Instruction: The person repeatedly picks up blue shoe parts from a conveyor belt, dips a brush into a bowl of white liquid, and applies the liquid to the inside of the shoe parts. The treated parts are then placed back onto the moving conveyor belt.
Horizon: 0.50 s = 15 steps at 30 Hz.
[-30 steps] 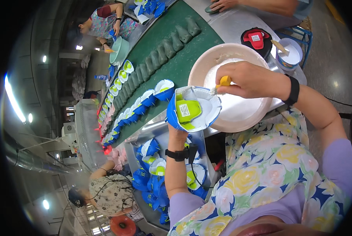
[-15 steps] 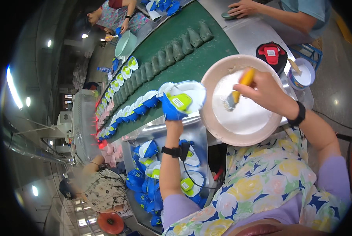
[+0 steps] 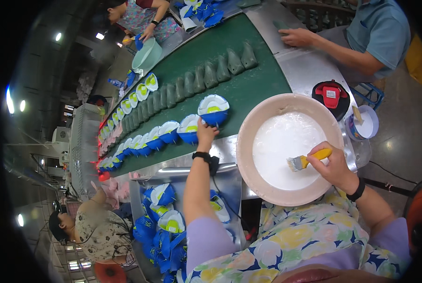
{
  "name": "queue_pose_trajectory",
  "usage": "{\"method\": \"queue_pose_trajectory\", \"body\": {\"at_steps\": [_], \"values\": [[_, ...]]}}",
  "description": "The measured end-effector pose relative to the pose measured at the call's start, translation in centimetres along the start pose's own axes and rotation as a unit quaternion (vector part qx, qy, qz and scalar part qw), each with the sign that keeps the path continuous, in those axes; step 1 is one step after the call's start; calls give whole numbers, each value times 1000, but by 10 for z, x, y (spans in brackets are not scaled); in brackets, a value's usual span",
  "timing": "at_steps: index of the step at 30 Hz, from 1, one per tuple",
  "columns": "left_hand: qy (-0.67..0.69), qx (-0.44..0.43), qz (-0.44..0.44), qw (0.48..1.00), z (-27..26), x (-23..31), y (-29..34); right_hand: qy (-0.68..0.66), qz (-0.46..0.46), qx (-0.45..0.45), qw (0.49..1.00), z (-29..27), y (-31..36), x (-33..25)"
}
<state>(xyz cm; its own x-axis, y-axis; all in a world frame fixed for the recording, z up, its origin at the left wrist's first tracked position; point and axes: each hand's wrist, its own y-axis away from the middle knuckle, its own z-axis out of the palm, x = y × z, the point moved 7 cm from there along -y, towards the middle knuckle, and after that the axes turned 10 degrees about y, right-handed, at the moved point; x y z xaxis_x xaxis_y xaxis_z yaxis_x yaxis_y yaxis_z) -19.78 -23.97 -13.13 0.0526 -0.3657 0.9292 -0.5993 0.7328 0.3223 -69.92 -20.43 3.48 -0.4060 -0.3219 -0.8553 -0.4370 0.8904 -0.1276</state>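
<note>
My right hand (image 3: 337, 167) grips a paintbrush (image 3: 318, 156) by its yellow handle, low over a wide pinkish basin (image 3: 249, 165) of white liquid (image 3: 286, 141). The whitened bristles point left, above or at the liquid; I cannot tell whether they touch. On the green conveyor belt (image 3: 263, 87) stands a blue shoe upper (image 3: 214, 118) with a white lining and a lime-green patch. My left hand (image 3: 206, 133) is at its near lower edge, fingers apart. A row of similar shoe uppers (image 3: 168, 132) runs off to the left.
Grey-green shoe lasts (image 3: 211, 75) line the belt's middle. A metal tray (image 3: 230, 177) holds piled blue uppers (image 3: 161, 236). Right of the basin are a red-and-black round item (image 3: 331, 96) and a white bucket (image 3: 364, 123). Co-workers (image 3: 369, 47) sit across and to the left.
My left hand has lowered the shoe upper from beside the basin onto the belt and loosened its fingers. The brush has moved nearer to me and right, over the basin.
</note>
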Motion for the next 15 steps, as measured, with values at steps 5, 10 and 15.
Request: {"method": "queue_pose_trajectory", "body": {"at_steps": [5,10,15], "values": [[-174,-54,240,954,-29,99,130,-8,-1,53,999,-7,10,12],[-412,-148,142,888,-97,49,245,-34,29,37,998,0,4,26],[-460,-87,136,873,-90,-26,298,-84,31,4,996,12,1,36]]}}
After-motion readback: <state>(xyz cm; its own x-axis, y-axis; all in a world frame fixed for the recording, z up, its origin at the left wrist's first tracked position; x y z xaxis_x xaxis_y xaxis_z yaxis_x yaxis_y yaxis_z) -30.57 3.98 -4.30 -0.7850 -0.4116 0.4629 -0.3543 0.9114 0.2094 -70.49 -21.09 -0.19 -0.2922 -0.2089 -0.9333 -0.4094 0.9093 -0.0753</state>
